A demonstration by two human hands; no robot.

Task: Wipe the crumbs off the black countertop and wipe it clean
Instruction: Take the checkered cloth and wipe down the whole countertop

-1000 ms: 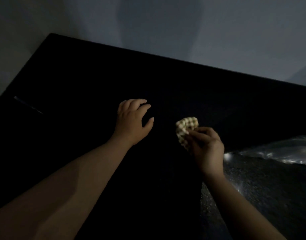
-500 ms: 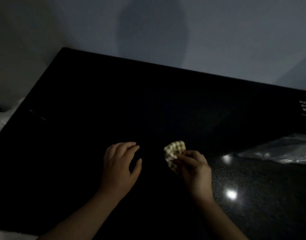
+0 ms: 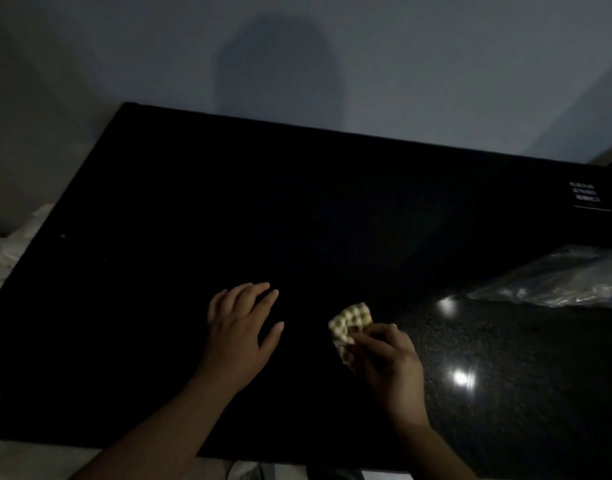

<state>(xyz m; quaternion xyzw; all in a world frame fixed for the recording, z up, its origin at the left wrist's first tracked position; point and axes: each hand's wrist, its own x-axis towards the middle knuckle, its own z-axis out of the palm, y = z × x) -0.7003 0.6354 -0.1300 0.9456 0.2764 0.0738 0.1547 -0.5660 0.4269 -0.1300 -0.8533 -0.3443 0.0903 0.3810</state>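
Note:
The black countertop (image 3: pixel 297 220) fills most of the dim head view. My right hand (image 3: pixel 387 368) grips a small bunched checkered cloth (image 3: pixel 349 320), yellow and white, held down near the surface at centre right. My left hand (image 3: pixel 238 330) lies palm down on the black surface to the left of the cloth, fingers spread and straight. Crumbs cannot be made out in the dark.
A clear plastic bag (image 3: pixel 557 282) lies on the speckled dark stone surface (image 3: pixel 522 393) at the right. White lettering (image 3: pixel 585 195) marks the far right of the black top. A grey wall (image 3: pixel 332 64) stands behind; pale fabric (image 3: pixel 6 258) shows past the left edge.
The view has tilted up and both hands sit lower in frame. My left hand's fingers have flattened from a curl; my right hand keeps hold of the cloth.

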